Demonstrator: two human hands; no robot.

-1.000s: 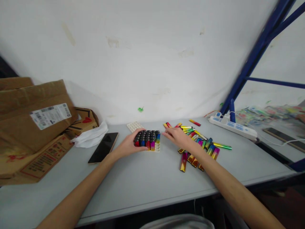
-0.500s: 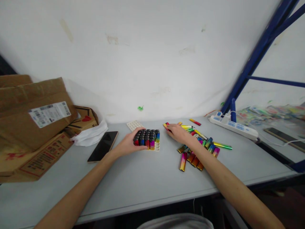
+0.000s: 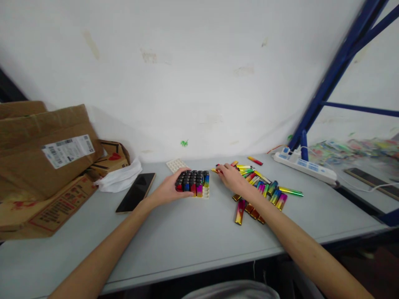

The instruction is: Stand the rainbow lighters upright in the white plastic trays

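Several black-topped lighters [image 3: 192,179] stand upright in rows in a white tray [image 3: 206,193]; pits show along its right front edge. Around the left side of this block my left hand [image 3: 171,187] is curled, thumb at the front and fingers behind. My right hand [image 3: 231,176] is closed on a red and yellow lighter [image 3: 214,170] at the left of a loose pile; the yellow end sticks out to the left, and the fingers hide most of it. Loose shiny multicoloured lighters [image 3: 239,211] lie beneath and beside my right forearm.
A second white pitted tray [image 3: 176,164] lies behind the filled one. To the left are a phone [image 3: 136,192], a white plastic bag [image 3: 120,177] and cardboard boxes [image 3: 59,141]. A power strip [image 3: 305,167] and blue metal frame [image 3: 327,91] stand at the right.
My right hand has shifted slightly, and the lighter at its fingertips has turned, its yellow end now pointing left. My left hand stays on the block of lighters.
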